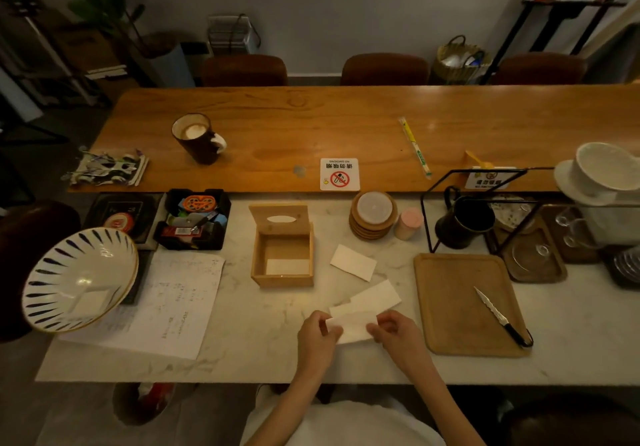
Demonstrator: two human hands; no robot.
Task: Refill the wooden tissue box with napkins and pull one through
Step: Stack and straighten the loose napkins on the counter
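The wooden tissue box (258,261) stands on the marble counter with its slotted lid (280,219) tipped up at the back. One white napkin (287,266) lies flat inside it. In front of the box, my left hand (317,338) and my right hand (394,333) pinch the two ends of a folded white napkin (353,327) just above the counter. Another napkin (375,296) lies under and behind it, and a third napkin (353,262) rests to the right of the box.
A wooden tray (450,307) with a serrated knife (498,317) sits to my right. A striped bowl (79,277) and a paper sheet (173,307) lie to the left. Stacked coasters (373,215), a black rack with a mug (464,222) and a wooden table with a cup (197,139) stand behind.
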